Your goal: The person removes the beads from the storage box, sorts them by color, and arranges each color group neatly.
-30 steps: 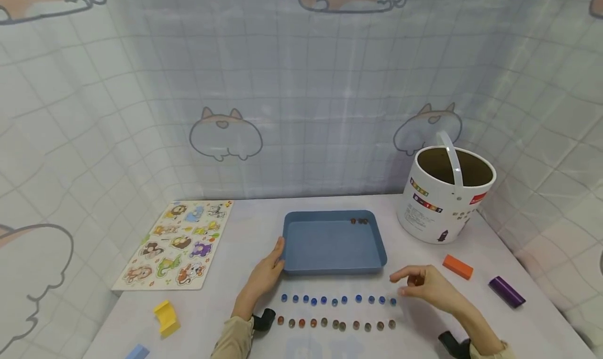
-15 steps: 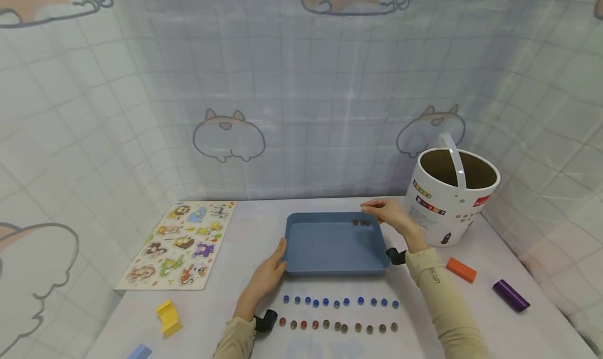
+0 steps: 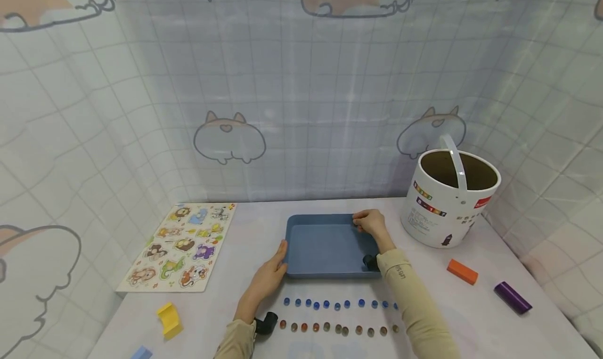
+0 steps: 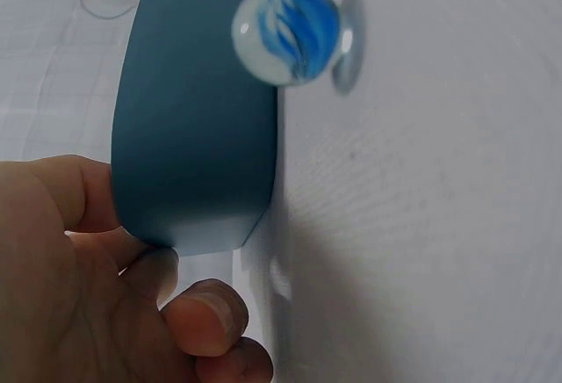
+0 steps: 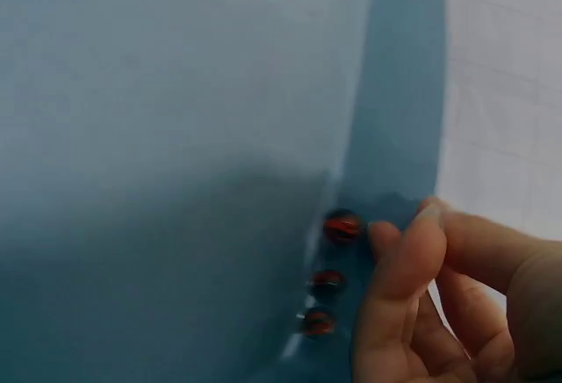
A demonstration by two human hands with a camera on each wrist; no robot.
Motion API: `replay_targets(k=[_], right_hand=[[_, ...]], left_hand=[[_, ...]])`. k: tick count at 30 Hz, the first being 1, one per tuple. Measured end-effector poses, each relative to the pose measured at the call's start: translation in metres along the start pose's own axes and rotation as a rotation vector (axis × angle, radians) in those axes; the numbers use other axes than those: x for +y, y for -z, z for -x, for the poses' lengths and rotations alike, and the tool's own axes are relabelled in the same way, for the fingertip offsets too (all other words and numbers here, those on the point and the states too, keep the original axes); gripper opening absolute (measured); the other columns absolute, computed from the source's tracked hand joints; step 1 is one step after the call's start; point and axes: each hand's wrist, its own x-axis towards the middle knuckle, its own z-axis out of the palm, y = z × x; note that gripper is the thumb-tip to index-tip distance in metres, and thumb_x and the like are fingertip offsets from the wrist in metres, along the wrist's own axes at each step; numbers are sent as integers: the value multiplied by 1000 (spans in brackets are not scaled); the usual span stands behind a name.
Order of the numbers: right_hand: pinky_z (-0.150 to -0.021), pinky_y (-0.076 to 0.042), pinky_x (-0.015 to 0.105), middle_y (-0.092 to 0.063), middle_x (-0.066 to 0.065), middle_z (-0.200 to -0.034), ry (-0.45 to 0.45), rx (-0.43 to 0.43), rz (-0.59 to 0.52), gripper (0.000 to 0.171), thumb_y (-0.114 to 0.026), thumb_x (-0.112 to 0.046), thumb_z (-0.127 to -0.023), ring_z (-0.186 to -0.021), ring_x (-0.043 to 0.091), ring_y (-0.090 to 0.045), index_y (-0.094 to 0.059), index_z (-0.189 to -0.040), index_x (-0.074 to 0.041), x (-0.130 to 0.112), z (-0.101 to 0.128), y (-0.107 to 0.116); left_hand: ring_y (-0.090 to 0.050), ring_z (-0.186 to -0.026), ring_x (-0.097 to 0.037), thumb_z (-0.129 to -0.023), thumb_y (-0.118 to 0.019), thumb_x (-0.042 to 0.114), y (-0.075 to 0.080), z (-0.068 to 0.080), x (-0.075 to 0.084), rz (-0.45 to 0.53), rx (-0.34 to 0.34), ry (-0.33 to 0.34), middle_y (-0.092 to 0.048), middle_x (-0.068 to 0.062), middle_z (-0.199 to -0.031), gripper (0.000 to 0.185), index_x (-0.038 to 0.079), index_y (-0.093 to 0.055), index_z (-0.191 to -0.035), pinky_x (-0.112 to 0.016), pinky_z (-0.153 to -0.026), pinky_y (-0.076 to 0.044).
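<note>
A blue tray (image 3: 330,273) lies mid-table. My left hand (image 3: 269,274) grips its near left corner, thumb on the wall (image 4: 198,119) and fingers (image 4: 206,317) curled below. My right hand (image 3: 370,223) reaches into the far right corner, its bunched fingertips (image 5: 399,242) pinching a red marble (image 5: 342,226) against the tray wall (image 5: 399,93). Two more red marbles (image 5: 327,283) lie in line beside it. In front of the tray run a row of blue marbles (image 3: 336,303) and a row of reddish-brown marbles (image 3: 336,328). One blue marble (image 4: 285,32) shows close up in the left wrist view.
A white bucket (image 3: 449,202) with a handle stands at the back right. An orange block (image 3: 462,271) and a purple block (image 3: 512,297) lie right of the tray. An animal puzzle board (image 3: 181,246), a yellow piece (image 3: 168,320) and a blue block (image 3: 141,354) lie left.
My right hand went from the marble rows up to the tray's far right corner, then lowered into it beside the two marbles. The left hand stayed on the tray.
</note>
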Motion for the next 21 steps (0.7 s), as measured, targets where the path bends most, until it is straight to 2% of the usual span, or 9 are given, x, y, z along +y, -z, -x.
replay_targets(k=[3,6,9,12,16,19,21], right_hand=[[-59,-57,27,-72,23,-97,36,43,64,18,-66,-5,-88,-63,16,-68,-73,-103,2,3,-1,-7],[-62,-57,30,-73,22,-98,68,80,170,16,-68,-4,-86,-74,25,-69,-75,-100,1,4,-1,-12],[-68,-57,36,-73,19,-96,99,85,273,15,-70,-5,-84,-84,33,-68,-76,-97,0,5,-1,-15],[-71,-58,39,-74,18,-96,116,72,308,15,-72,-5,-83,-87,35,-67,-76,-96,0,6,-1,-17],[-67,-57,37,-74,19,-94,144,45,291,15,-70,-6,-84,-82,32,-68,-76,-96,0,7,-2,-15],[-66,-57,34,-74,19,-96,136,-9,217,19,-67,-10,-88,-82,30,-70,-75,-102,0,6,-3,-9],[-67,-56,33,-73,18,-102,108,-54,131,23,-64,-14,-92,-85,29,-69,-73,-109,-1,1,-3,-1]], left_hand=[[-26,-147,-31,-99,-43,12,1,0,0,1,4,-2,-21,-12,-160,57,3,-24,-152,-49,-119,-25],[-25,-147,-31,-100,-43,12,1,0,1,5,4,0,-21,-12,-160,57,3,-23,-152,-49,-119,-25],[-25,-147,-30,-100,-42,13,1,0,1,2,2,3,-20,-12,-161,57,3,-22,-153,-49,-119,-25],[-25,-147,-29,-100,-42,13,1,0,1,2,2,7,-20,-11,-161,57,4,-22,-153,-49,-119,-25],[-26,-147,-30,-99,-43,13,0,0,1,4,5,4,-21,-11,-160,57,3,-23,-152,-49,-119,-25],[-27,-147,-30,-99,-43,13,-1,0,0,-3,5,2,-21,-11,-160,57,3,-24,-152,-49,-119,-25],[-27,-147,-30,-99,-43,13,-1,0,1,-3,6,-1,-22,-12,-160,57,3,-24,-152,-49,-119,-25]])
